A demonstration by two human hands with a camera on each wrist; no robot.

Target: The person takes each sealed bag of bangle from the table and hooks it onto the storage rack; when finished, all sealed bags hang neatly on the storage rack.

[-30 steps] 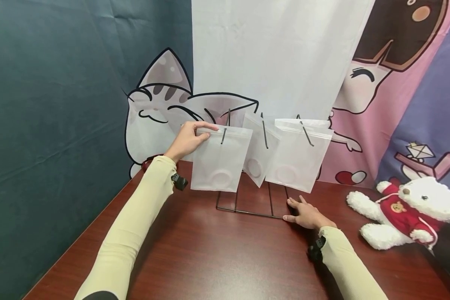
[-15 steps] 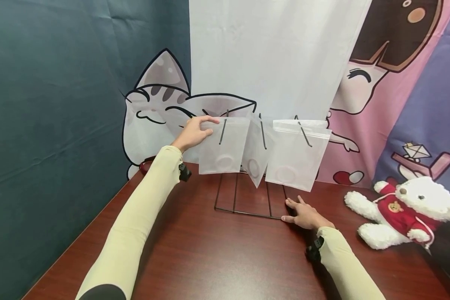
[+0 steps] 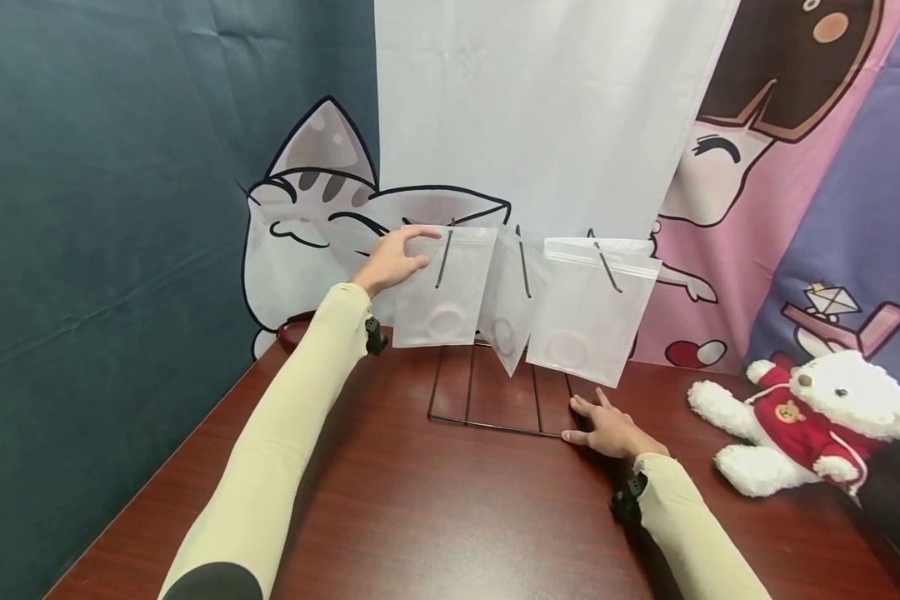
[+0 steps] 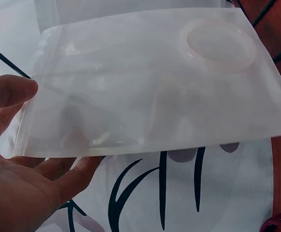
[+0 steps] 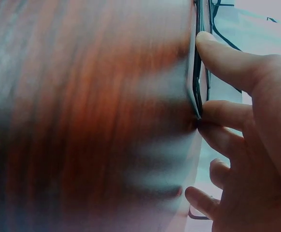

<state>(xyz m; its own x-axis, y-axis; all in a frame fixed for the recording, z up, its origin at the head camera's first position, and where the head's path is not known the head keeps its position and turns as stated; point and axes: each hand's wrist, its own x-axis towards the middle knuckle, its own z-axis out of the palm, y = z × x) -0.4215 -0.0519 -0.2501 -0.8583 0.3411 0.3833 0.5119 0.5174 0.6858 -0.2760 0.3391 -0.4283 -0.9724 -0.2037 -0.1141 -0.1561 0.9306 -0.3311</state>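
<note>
A black wire rack (image 3: pixel 487 427) stands on the table, its prongs pointing forward. On its left prong hangs a translucent white zip bag (image 3: pixel 438 292) with a round ring-shaped item showing through it. My left hand (image 3: pixel 393 258) is at that bag's upper left corner; in the left wrist view the thumb lies over the zip edge and other fingers pass behind the bag. A second bag (image 3: pixel 504 300) hangs turned sideways in the middle, a third bag (image 3: pixel 592 317) on the right. My right hand (image 3: pixel 607 427) presses the rack's front right corner with spread fingers.
A white teddy bear (image 3: pixel 810 425) in a red top sits on the table at the right. Behind stands a white curtain (image 3: pixel 540 100) with cartoon prints. A dark red object (image 3: pixel 294 332) is partly hidden at the back left. Brown table (image 3: pixel 457 517) lies in front.
The left bag has moved back and up along its prong with my left hand, and it hangs flatter. My right hand stays on the rack's corner.
</note>
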